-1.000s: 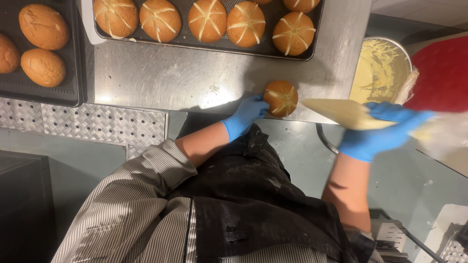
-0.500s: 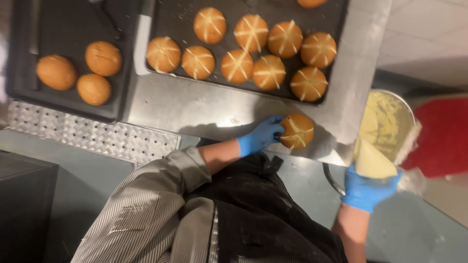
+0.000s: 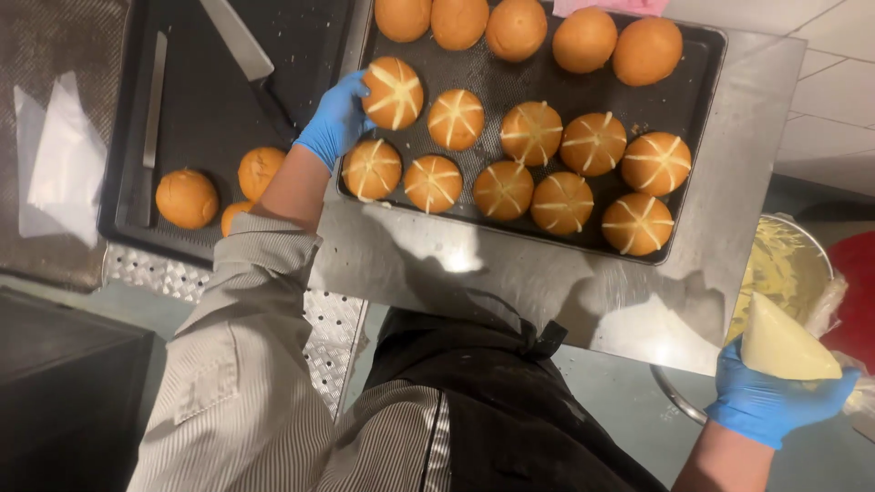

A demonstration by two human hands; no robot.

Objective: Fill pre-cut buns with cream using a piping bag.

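Gloves blue on both hands. Left hand closed round a cross-topped bun, fingers wrapped on its left side; bun sits at upper-left corner of the big dark tray, can't tell if it rests on the tray or is just above it. Right hand at lower right, off the table edge, fist tight on a piping bag full of pale cream, tip pointing up-left.

Tray on steel table. Two rows of buns w/ white crosses beside and below the held one; plain buns along the top row, no crosses. Second dark tray to the left w/ three plain buns near its lower edge, partly behind the left forearm, and a long knife lying diagonal near the top. Metal bowl of pale cream just above the right hand, red item beside it at frame edge. Striped sleeve and dark apron fill the bottom centre.
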